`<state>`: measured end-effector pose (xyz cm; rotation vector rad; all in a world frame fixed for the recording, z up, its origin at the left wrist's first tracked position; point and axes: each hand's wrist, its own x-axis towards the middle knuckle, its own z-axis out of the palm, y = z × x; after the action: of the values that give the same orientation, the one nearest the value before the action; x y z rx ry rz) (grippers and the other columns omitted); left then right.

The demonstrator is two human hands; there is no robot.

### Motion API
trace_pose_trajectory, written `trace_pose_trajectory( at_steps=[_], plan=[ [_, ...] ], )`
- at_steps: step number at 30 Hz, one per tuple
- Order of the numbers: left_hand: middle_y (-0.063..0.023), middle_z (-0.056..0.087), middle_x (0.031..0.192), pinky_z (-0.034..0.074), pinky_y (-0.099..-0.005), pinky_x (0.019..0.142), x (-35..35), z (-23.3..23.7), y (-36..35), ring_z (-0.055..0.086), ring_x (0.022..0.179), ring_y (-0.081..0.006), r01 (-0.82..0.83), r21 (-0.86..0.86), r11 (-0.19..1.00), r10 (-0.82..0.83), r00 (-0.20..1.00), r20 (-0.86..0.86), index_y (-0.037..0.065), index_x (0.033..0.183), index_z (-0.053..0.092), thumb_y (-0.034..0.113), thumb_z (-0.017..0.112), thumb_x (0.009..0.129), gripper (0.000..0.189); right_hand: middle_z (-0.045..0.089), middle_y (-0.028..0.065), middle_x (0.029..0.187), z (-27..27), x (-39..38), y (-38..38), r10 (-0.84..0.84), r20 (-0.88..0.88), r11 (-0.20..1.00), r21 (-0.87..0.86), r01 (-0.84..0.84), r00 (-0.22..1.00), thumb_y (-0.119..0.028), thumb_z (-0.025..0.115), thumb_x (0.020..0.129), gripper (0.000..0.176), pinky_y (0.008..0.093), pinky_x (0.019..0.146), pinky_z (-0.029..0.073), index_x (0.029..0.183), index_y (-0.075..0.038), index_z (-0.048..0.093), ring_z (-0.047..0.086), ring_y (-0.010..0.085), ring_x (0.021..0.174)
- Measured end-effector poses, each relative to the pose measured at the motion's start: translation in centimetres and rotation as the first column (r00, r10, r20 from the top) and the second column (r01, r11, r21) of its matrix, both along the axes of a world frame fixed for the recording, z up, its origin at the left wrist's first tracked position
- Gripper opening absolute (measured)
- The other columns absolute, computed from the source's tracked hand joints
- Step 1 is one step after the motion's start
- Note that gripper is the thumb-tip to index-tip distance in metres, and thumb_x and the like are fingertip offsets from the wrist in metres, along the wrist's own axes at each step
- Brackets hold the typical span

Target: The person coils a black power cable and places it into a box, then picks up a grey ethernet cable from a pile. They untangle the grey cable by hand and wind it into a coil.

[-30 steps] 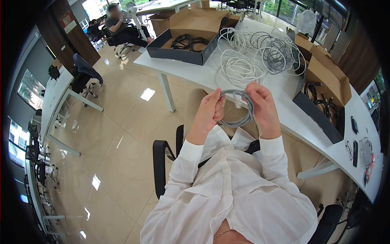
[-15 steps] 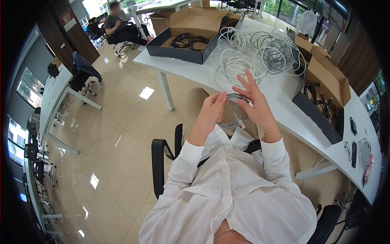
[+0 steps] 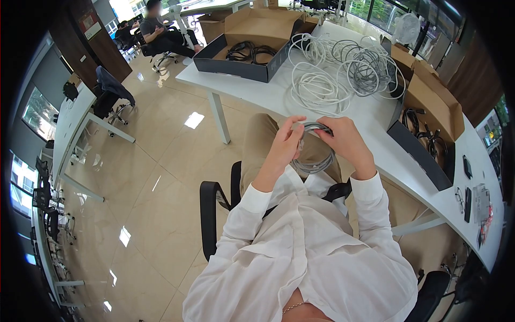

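Observation:
A small coil of grey cable (image 3: 314,167) is held above my lap, in front of the white table. My right hand (image 3: 348,142) grips the coil's upper right side, fingers wrapped over it and thumb inside the loop. On the left side, my left hand (image 3: 284,146) is round the coil, with its index finger stretched toward the top and its lower fingers curled at the cable. Part of the coil is hidden by the fingers. Beyond my hands, a loose white cable coil (image 3: 319,91) and a grey cable coil (image 3: 367,72) lie on the table.
An open box (image 3: 257,72) with black cables stands at the table's far left, and another box (image 3: 421,142) of black cables at the right. A phone (image 3: 467,167) and glasses (image 3: 459,198) lie farther right. A chair armrest (image 3: 209,220) is beside me; a person (image 3: 155,35) sits in the background.
My right hand has gone from spread fingers to gripping the coil's upper right. My left hand has loosened its pinch, its index finger now stretched out. The coil has turned slightly.

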<state>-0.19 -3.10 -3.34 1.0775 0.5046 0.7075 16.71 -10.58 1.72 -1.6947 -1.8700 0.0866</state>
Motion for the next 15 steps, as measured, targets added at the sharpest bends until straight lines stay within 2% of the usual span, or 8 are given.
trace_pose_trajectory(
  at_steps=[2,3,5,8,11,14,15],
  plan=[
    [0.0029,0.044,0.064,0.032,-0.0257,0.046,0.1,-0.7,0.5,0.037,0.050,-0.0062,0.018,0.103,0.995,-0.016,1.000,-0.024,0.004,0.118,0.056,0.023,0.050,0.100,0.027,0.064,0.0177,0.072,-0.9,-0.2,0.3,-0.029,0.047,0.998,0.062,0.026,0.998,-0.010,0.066,0.080,0.012,0.0420,0.060,0.047,0.089,-0.002,0.064,0.062,0.0360,0.067],
    [0.0003,0.047,0.066,0.035,-0.0275,0.048,0.4,-1.0,0.5,0.041,0.052,-0.0088,-0.054,0.272,0.961,0.077,0.994,-0.076,0.003,0.119,0.054,0.021,0.050,0.099,0.028,0.064,0.0176,0.071,-1.3,-0.3,0.5,-0.044,0.071,0.995,0.092,0.037,0.997,-0.010,0.066,0.080,0.011,0.0442,0.060,0.048,0.087,-0.002,0.062,0.063,0.0368,0.068],
    [-0.0050,0.053,0.069,0.041,-0.0311,0.054,0.8,-1.5,0.2,0.050,0.057,-0.0142,-0.158,0.587,0.794,0.282,0.951,-0.126,0.000,0.122,0.051,0.018,0.051,0.097,0.031,0.065,0.0169,0.073,-1.9,-0.7,0.6,-0.099,0.090,0.990,0.106,0.089,0.991,-0.007,0.064,0.080,0.013,0.0434,0.060,0.048,0.091,-0.003,0.061,0.063,0.0366,0.069],
    [-0.0150,0.061,0.081,0.048,-0.0374,0.068,0.5,-0.5,-0.1,0.061,0.069,-0.0262,-0.167,0.595,0.786,0.363,0.904,-0.225,0.000,0.121,0.051,0.017,0.051,0.095,0.031,0.065,0.0165,0.079,-3.1,-1.2,1.2,-0.174,0.133,0.977,0.148,0.154,0.976,-0.004,0.063,0.080,0.019,0.0438,0.059,0.048,0.098,-0.004,0.058,0.063,0.0370,0.070],
    [-0.0212,0.059,0.103,0.049,-0.0405,0.073,1.0,-3.0,1.3,0.063,0.075,-0.0340,-0.161,0.860,0.485,0.508,0.852,-0.127,0.000,0.121,0.052,0.016,0.049,0.096,0.029,0.065,0.0165,0.087,-4.5,-1.8,1.9,-0.278,0.152,0.954,0.162,0.254,0.948,-0.002,0.061,0.080,0.025,0.0451,0.058,0.048,0.104,-0.004,0.054,0.062,0.0379,0.070],
    [-0.0260,0.050,0.121,0.049,-0.0435,0.078,0.9,-1.8,0.2,0.062,0.085,-0.0401,-0.192,0.836,0.513,0.570,0.805,-0.165,0.000,0.120,0.053,0.016,0.048,0.098,0.028,0.063,0.0172,0.095,-4.8,-2.5,2.2,-0.345,0.117,0.932,0.163,0.324,0.932,0.000,0.060,0.081,0.029,0.0461,0.058,0.049,0.108,-0.004,0.051,0.062,0.0388,0.072],
    [-0.0246,0.048,0.122,0.048,-0.0416,0.080,1.0,-1.2,-0.3,0.061,0.085,-0.0371,-0.217,0.822,0.526,0.577,0.801,-0.158,-0.001,0.119,0.054,0.017,0.048,0.099,0.027,0.063,0.0176,0.097,-4.8,-2.7,2.3,-0.361,0.097,0.925,0.163,0.343,0.927,0.001,0.060,0.081,0.030,0.0464,0.058,0.050,0.109,-0.004,0.051,0.063,0.0391,0.073]
  ],
)
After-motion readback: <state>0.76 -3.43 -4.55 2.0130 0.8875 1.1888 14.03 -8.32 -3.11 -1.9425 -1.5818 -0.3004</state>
